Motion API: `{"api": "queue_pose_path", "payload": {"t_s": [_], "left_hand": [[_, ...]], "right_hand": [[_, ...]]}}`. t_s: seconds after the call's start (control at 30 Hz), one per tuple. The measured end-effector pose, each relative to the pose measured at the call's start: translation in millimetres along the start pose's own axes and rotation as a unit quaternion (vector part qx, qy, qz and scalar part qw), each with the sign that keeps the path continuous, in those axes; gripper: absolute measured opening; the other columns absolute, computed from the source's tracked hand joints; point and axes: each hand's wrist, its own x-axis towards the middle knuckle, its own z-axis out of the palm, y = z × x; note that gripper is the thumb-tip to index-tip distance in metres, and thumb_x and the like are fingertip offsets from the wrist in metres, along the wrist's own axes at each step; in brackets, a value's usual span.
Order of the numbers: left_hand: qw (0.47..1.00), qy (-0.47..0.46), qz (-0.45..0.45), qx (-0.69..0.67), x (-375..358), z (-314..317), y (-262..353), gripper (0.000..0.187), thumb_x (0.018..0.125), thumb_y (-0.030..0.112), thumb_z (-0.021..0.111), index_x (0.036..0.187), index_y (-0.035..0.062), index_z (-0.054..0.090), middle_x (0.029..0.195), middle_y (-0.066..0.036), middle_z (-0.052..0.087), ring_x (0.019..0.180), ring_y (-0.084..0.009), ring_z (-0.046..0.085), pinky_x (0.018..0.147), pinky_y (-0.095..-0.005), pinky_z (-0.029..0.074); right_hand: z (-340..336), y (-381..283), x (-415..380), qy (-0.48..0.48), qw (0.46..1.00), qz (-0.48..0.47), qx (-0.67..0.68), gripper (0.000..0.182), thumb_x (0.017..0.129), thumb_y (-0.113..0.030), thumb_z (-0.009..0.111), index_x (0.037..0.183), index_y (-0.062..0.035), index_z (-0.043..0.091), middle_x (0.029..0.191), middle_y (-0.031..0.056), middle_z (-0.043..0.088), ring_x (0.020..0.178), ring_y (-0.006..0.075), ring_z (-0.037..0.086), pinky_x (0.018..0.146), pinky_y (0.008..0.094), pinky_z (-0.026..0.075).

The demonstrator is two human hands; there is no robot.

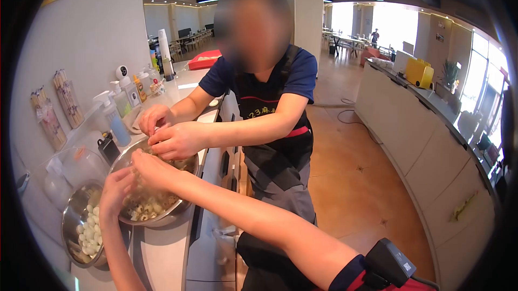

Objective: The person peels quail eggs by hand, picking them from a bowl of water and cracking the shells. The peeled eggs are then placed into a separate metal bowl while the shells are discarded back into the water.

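Observation:
My left hand [116,187] and my right hand [153,170] are close together over a large metal bowl [171,218] on the counter. The fingers of both are bent towards each other, and what they hold, if anything, is too small to name. Shells and small peeled eggs [148,207] lie in this bowl. Left of it, a second metal bowl [69,237] holds several smooth white peeled eggs [89,231]. Across the large bowl, a co-worker's two hands [178,140] are together above its far rim, close to my right hand.
The co-worker [270,107] stands at the counter's far side in a dark apron. Bottles [117,123] and a black device [108,148] line the wall, with chopstick holders [49,118] above. A red tray [204,60] lies farther back. Another counter [410,140] runs along the right.

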Motion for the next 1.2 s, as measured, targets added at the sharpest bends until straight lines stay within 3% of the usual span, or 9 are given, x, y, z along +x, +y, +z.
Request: {"api": "queue_pose_path", "payload": {"t_s": [0.13,0.4,0.47,0.53,0.8,0.9,1.03,1.1,1.2], "left_hand": [[1.0,-0.004,-0.011,0.006,0.3,-5.5,-3.5,0.026,0.078,0.015,0.054,0.098,-0.0016,0.057,0.081,0.0,0.056,0.071,-0.0073,0.049,0.064,-0.0206,0.039],[1.0,-0.014,-0.017,-0.019,4.3,-5.0,-4.5,0.025,0.077,0.007,0.053,0.101,-0.0011,0.053,0.085,-0.002,0.056,0.073,-0.0091,0.052,0.066,-0.0216,0.042],[0.998,-0.049,-0.008,-0.032,4.4,-10.6,-10.6,0.028,0.076,0.009,0.057,0.102,-0.0005,0.053,0.085,-0.002,0.056,0.074,-0.0093,0.052,0.067,-0.0212,0.043],[0.998,-0.06,-0.024,-0.028,5.2,-12.7,-9.5,0.032,0.075,0.01,0.059,0.105,0.0017,0.052,0.086,-0.001,0.055,0.078,-0.0096,0.052,0.071,-0.0222,0.044],[0.997,-0.014,-0.021,-0.069,6.4,-13.1,-8.3,0.03,0.076,0.007,0.057,0.105,-0.0027,0.052,0.093,-0.005,0.056,0.082,-0.0113,0.054,0.078,-0.0236,0.043],[0.998,-0.035,-0.012,-0.057,7.7,-15.8,-10.4,0.032,0.075,0.009,0.059,0.105,-0.003,0.052,0.091,-0.005,0.056,0.081,-0.0111,0.054,0.076,-0.0231,0.044],[0.997,-0.006,-0.01,-0.081,4.1,-15.6,-12.6,0.029,0.076,0.011,0.058,0.101,-0.0026,0.053,0.09,-0.005,0.057,0.08,-0.0112,0.055,0.073,-0.0241,0.045],[0.997,-0.023,-0.016,-0.077,7.9,-18.2,-12.6,0.026,0.077,0.011,0.057,0.099,-0.0028,0.054,0.089,-0.005,0.057,0.077,-0.0105,0.055,0.07,-0.0234,0.046],[0.998,-0.018,-0.026,-0.056,8.7,-19.7,-14.0,0.022,0.078,0.01,0.056,0.097,-0.0028,0.055,0.084,-0.003,0.057,0.073,-0.0089,0.054,0.065,-0.0219,0.047]], "right_hand": [[-1.9,-1.7,2.5,-0.042,0.998,0.048,-0.006,0.026,0.062,0.003,0.055,0.081,0.0043,0.037,0.078,0.0218,0.045,0.073,0.0372,0.048,0.063,0.0395,0.039],[-1.2,3.7,4.2,-0.015,0.997,0.012,-0.072,0.017,0.065,0.004,0.048,0.079,0.0035,0.039,0.075,0.0223,0.045,0.071,0.0365,0.047,0.061,0.0395,0.038],[-7.3,6.8,0.5,0.038,0.995,0.001,-0.089,0.014,0.065,0.005,0.045,0.078,0.0028,0.041,0.072,0.0225,0.045,0.069,0.0361,0.047,0.06,0.0392,0.038],[-6.0,5.1,1.4,0.032,0.997,0.011,-0.066,0.008,0.072,0.002,0.044,0.08,0.002,0.043,0.072,0.0213,0.047,0.071,0.0361,0.048,0.062,0.0397,0.039],[-11.3,0.4,4.8,-0.006,1.0,-0.016,0.023,0.01,0.075,-0.006,0.054,0.082,0.0008,0.051,0.074,0.0143,0.054,0.07,0.0285,0.054,0.062,0.0342,0.042],[-13.8,-4.0,5.7,-0.025,0.998,0.023,0.049,0.008,0.074,-0.005,0.055,0.08,-0.0001,0.054,0.073,0.0136,0.054,0.069,0.0263,0.054,0.061,0.0325,0.042],[-5.1,1.1,7.2,-0.008,1.0,0.018,0.014,0.007,0.072,-0.005,0.055,0.074,0.0011,0.052,0.07,0.0177,0.055,0.07,0.0336,0.055,0.06,0.0378,0.043],[-4.3,-0.4,3.8,0.015,0.999,-0.046,0.021,0.008,0.072,-0.005,0.052,0.074,0.0017,0.049,0.071,0.0198,0.053,0.068,0.0363,0.054,0.059,0.0402,0.042],[-5.4,-3.1,2.4,-0.06,0.998,-0.006,-0.016,0.017,0.068,-0.003,0.055,0.077,0.004,0.043,0.073,0.0202,0.052,0.07,0.0357,0.054,0.06,0.0411,0.043]]}}
